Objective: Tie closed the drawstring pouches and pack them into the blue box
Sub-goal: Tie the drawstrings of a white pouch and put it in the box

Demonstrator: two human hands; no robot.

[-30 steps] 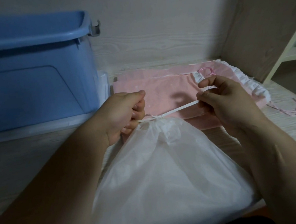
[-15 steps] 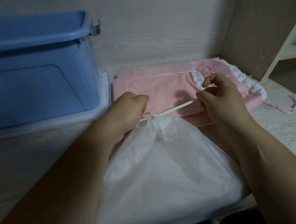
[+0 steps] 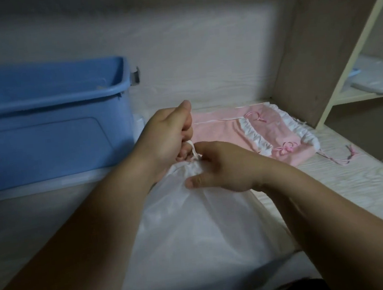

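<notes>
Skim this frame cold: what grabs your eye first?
Two hands meet mid-frame over a big white pouch that fills the foreground. The left hand grips its white cord, while the right hand pinches the gathered neck. A blue box stands open at the left, and pink pouches with white frills lie behind the hands to the right.

1. Right hand (image 3: 225,165) leaves its position out to the right; it now rests at the gathered neck of the white pouch (image 3: 198,226).
2. White cord (image 3: 193,150) is no longer stretched sideways; a short length rises into the left hand (image 3: 170,132).
3. Left hand sits higher.
</notes>
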